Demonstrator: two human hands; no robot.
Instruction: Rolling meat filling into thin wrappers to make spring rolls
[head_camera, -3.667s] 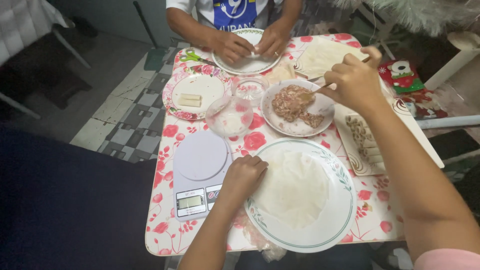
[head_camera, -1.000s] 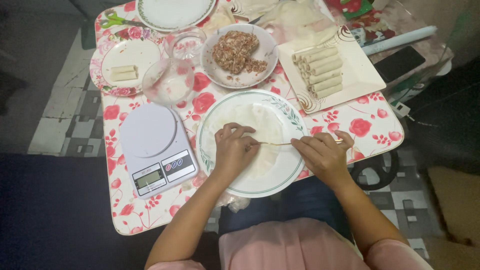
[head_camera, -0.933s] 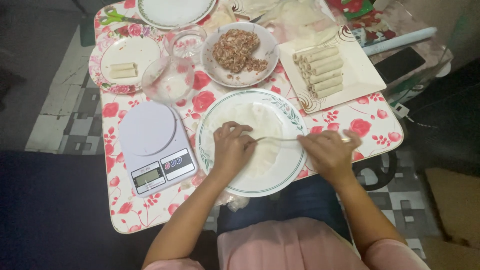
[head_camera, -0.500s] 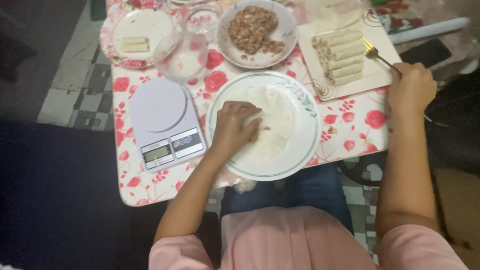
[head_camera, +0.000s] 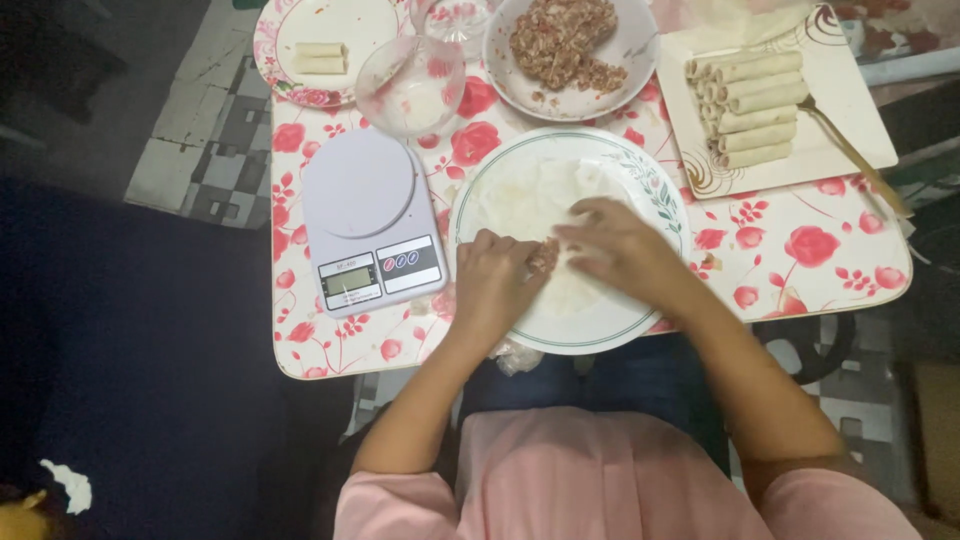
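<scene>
Hands at work: left hand (head_camera: 497, 278) and right hand (head_camera: 612, 247) pinch meat lump (head_camera: 544, 256) on thin wrapper (head_camera: 545, 205), on round plate (head_camera: 640, 318) at table's near edge. Not rolled yet. Finished rolls (head_camera: 745, 108) fill tray (head_camera: 850, 105) at far right corner; meat bowl (head_camera: 633, 45) half full.

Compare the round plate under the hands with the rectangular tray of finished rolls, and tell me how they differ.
The round plate is circular with a green-lined rim; the rectangular tray is straight-edged with brown swirls at its corners. The plate holds one flat wrapper with a little filling, which the left hand and right hand touch; the tray holds a row of finished rolls and a fork, with no hand on it. Both are white and sit on the floral table.
</scene>
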